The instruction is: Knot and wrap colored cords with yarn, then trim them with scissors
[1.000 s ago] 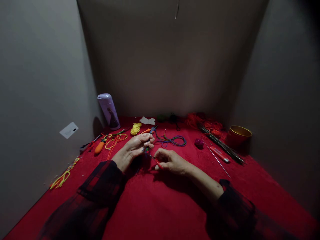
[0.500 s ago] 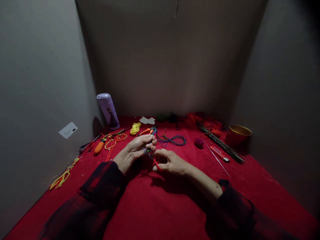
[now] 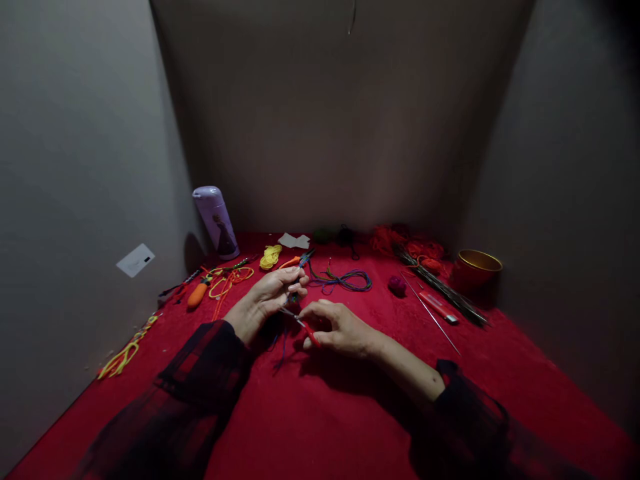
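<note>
My left hand (image 3: pixel 267 297) is closed around a small bundle of coloured cords (image 3: pixel 280 343), whose loose ends hang down onto the red cloth. My right hand (image 3: pixel 340 327) is closed on a small red-handled tool (image 3: pixel 306 327) with a thin metal tip, and that tip points at the cords just under my left fingers. The two hands sit close together at the middle of the table, nearly touching. Dark sleeves cover both forearms.
A lilac flask (image 3: pixel 216 221) stands at the back left. Yellow and orange cords (image 3: pixel 227 281), an orange cutter (image 3: pixel 197 294) and blue-green cords (image 3: pixel 343 280) lie behind my hands. To the right are thin metal needles (image 3: pixel 435 313), a lighter (image 3: pixel 439 307), red yarn (image 3: pixel 410 247) and a gold-rimmed tin (image 3: pixel 475 270).
My right hand has shifted slightly left and down with the red tool, its tip now lower beneath my left fingers. The cord ends now trail lower on the cloth.
</note>
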`<state>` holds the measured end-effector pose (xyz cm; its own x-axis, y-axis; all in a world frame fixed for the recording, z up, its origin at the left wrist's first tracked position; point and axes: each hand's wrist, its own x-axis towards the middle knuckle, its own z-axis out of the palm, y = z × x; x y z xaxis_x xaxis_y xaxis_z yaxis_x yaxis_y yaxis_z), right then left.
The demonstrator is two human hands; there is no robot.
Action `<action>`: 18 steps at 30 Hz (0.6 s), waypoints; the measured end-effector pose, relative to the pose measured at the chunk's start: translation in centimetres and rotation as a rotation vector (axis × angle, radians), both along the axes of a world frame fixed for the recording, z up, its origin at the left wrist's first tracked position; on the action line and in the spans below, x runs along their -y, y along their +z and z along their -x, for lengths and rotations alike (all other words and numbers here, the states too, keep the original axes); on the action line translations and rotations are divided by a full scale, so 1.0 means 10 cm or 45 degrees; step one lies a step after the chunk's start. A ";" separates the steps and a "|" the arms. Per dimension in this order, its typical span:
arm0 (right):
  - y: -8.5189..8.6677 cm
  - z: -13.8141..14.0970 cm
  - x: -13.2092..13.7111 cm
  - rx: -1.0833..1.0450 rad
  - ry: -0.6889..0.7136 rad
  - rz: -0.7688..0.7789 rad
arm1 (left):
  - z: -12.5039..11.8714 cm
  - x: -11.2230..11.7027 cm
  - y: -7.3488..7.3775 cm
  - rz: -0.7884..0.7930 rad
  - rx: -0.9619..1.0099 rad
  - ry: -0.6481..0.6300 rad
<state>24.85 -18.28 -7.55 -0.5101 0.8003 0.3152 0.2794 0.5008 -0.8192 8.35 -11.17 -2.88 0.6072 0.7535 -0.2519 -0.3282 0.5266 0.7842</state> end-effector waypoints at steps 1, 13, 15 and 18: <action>0.01 0.00 0.01 -0.014 -0.030 -0.037 | 0.01 0.00 -0.01 -0.015 -0.001 0.025; -0.08 -0.20 -0.06 -0.032 -0.449 -0.115 | -0.01 -0.13 -0.15 -0.218 -0.139 0.174; -0.03 -0.27 -0.03 0.156 -0.394 -0.157 | 0.01 -0.15 -0.15 -0.240 -0.148 0.185; 0.06 -0.34 0.04 0.405 -0.303 -0.173 | 0.02 -0.13 -0.11 -0.281 -0.155 0.191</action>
<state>28.29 -18.72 -6.96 -0.4051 0.8695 0.2826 0.6287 0.4893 -0.6043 8.11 -9.85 -3.98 0.4604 0.8772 -0.1364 -0.2857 0.2919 0.9128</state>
